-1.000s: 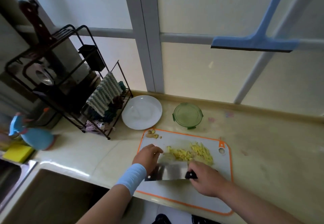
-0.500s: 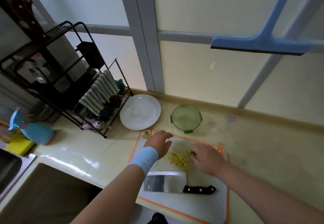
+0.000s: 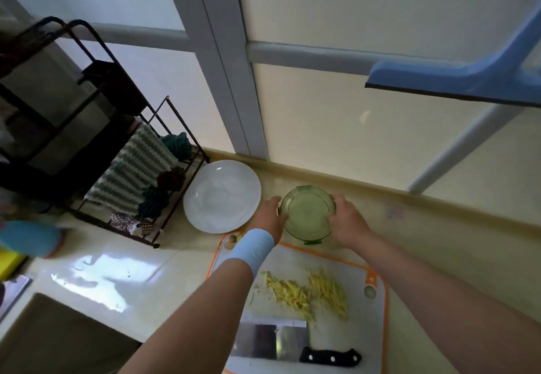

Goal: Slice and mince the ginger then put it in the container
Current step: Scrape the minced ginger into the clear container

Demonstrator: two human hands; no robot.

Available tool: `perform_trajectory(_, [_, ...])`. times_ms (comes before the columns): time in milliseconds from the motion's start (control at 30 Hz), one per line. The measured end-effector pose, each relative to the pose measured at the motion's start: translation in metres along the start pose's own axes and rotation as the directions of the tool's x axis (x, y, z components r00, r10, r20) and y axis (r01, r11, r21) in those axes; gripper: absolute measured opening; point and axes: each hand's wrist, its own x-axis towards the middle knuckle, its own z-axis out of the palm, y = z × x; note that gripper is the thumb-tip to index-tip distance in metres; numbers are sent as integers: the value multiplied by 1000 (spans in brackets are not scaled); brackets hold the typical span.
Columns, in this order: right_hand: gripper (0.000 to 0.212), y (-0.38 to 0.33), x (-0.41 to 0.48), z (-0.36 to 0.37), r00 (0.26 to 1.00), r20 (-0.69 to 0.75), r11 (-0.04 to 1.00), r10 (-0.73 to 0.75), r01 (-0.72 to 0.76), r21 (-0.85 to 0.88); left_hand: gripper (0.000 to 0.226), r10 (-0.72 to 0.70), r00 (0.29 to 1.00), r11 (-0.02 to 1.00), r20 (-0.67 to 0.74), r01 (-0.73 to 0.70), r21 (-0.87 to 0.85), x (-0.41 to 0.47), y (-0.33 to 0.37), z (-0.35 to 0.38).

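Note:
A round green container (image 3: 307, 215) with a lid stands on the counter just beyond the orange-rimmed cutting board (image 3: 377, 315). My left hand (image 3: 270, 215) grips its left side and my right hand (image 3: 347, 220) grips its right side. Yellow ginger strips (image 3: 307, 291) lie in two loose heaps on the board. A cleaver (image 3: 272, 341) with a black handle rests flat at the board's near edge, untouched. A few ginger scraps (image 3: 232, 240) sit at the board's far left corner.
A white plate (image 3: 222, 196) lies left of the container. A black wire rack (image 3: 96, 151) with cloths stands further left. A sink (image 3: 52, 341) opens at the near left. A blue squeegee (image 3: 456, 80) hangs on the window above.
The cleaver was set down on the board. Both hands left the ginger, reached forward and closed around the green container.

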Motion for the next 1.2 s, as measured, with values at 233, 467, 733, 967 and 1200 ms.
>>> perform_trajectory(233, [53, 10, 17, 6, 986, 113, 967, 127, -148, 206, 37, -80, 989, 974, 128, 104, -199, 5, -16, -6])
perform_trajectory(467, [71, 9, 21, 3, 984, 78, 951, 161, -176, 253, 59, -89, 987, 981, 136, 111, -158, 9, -18, -10])
perform_trajectory(733, [60, -42, -16, 7, 854, 66, 791, 517, -505, 346, 117, -12, 966, 947, 257, -71, 312, 26, -6, -39])
perform_trajectory(967, [43, -35, -8, 16, 891, 69, 759, 449, -421, 497, 78, 124, 974, 977, 192, -154, 148, 36, 7, -34])
perform_trajectory(1200, [27, -27, -3, 22, 864, 290, 523, 413, -485, 701, 46, 35, 990, 999, 140, -32, -27, 44, -3, -38])
